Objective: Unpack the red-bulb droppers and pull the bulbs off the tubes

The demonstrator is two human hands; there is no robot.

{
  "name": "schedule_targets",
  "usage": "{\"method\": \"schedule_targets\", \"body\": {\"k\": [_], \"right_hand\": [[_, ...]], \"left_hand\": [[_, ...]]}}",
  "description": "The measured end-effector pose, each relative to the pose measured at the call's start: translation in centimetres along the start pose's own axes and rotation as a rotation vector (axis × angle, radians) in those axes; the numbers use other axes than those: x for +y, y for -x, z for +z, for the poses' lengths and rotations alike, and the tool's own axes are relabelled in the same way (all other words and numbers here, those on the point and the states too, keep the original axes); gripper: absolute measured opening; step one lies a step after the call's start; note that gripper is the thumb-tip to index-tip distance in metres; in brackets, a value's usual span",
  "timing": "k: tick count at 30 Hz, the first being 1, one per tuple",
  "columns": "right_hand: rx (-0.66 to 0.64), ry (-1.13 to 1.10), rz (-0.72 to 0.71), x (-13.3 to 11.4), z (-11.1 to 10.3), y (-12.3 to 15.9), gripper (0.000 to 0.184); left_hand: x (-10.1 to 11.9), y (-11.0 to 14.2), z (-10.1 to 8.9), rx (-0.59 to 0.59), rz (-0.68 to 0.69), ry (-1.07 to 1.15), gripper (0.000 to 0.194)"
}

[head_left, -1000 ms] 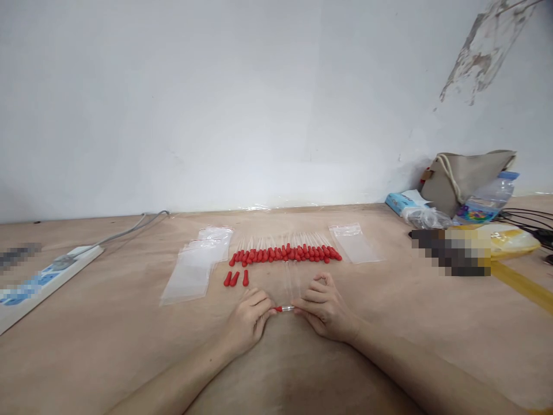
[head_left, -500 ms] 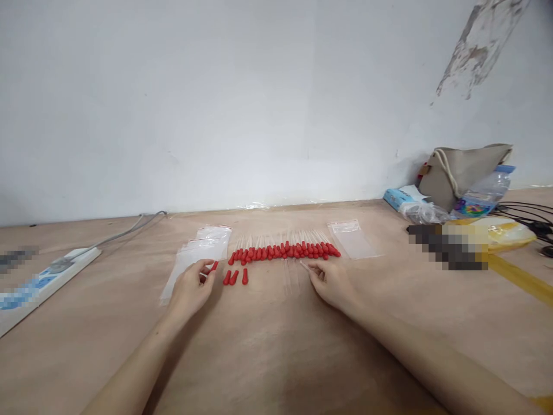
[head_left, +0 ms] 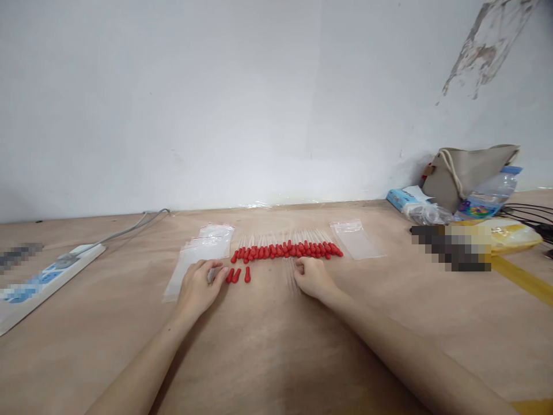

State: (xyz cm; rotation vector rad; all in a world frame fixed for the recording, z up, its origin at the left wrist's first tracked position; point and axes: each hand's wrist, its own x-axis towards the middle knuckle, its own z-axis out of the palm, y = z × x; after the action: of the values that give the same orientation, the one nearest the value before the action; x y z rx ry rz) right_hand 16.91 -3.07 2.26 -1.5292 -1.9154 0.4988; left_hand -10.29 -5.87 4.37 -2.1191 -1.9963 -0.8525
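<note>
My left hand [head_left: 201, 288] is curled at the left, thumb and forefinger close together beside the leftmost of three loose red rubber bulbs [head_left: 247, 275]. Whatever lies between those fingers is hidden. Right of centre, my right hand [head_left: 313, 278] is closed in a pinch at the edge of a few thin clear tubes [head_left: 290, 279] lying on the table. The pinched tube is mostly covered by the fingers. Behind both hands stretches a long row of droppers with red bulbs [head_left: 276, 251], their thin clear stems pointing toward the wall.
Clear zip bags [head_left: 190, 253] lie left of the row, and another zip bag [head_left: 356, 239] lies right of it. A white power strip [head_left: 86, 253] with a grey cable is at far left. At the right are a tissue pack [head_left: 400, 199], a grey bag [head_left: 466, 173] and yellow tape [head_left: 522, 279].
My left hand has moved slightly right toward the loose bulbs; the red bulb seen at its fingertips is now hidden. My right hand has shifted left against the clear tubes, its fingers drawn in.
</note>
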Motion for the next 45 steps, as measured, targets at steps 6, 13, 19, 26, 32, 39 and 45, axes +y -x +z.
{"method": "schedule_targets", "body": {"k": [6, 13, 19, 26, 32, 39, 45], "right_hand": [[0.015, -0.053, 0.019, 0.0, 0.4, -0.2, 0.014], [0.033, -0.205, 0.063, 0.4, 0.0, 0.6, 0.019], [0.032, -0.243, 0.01, 0.6, 0.7, 1.1, 0.024], [0.031, -0.258, -0.059, 0.9, 1.1, 1.2, 0.032], [-0.003, -0.347, -0.038, 0.9, 0.9, 1.0, 0.03], [-0.015, -0.456, -0.034, 1.9, 0.1, 1.3, 0.031], [0.076, -0.421, -0.276, 2.5, -3.2, 4.1, 0.031]], "left_hand": [[2.5, -1.0, 0.3, 0.022, 0.159, -0.015, 0.021], [5.5, -4.7, 2.1, -0.096, 0.036, -0.079, 0.032], [5.6, -5.6, 3.8, -0.15, -0.044, -0.082, 0.037], [5.4, -5.5, 4.0, -0.035, -0.045, -0.09, 0.028], [6.1, -4.5, 2.6, 0.079, -0.01, 0.046, 0.022], [7.8, 1.8, 2.3, -0.061, 0.168, 0.353, 0.017], [7.9, 3.9, 3.0, -0.061, 0.45, 0.363, 0.007]]}}
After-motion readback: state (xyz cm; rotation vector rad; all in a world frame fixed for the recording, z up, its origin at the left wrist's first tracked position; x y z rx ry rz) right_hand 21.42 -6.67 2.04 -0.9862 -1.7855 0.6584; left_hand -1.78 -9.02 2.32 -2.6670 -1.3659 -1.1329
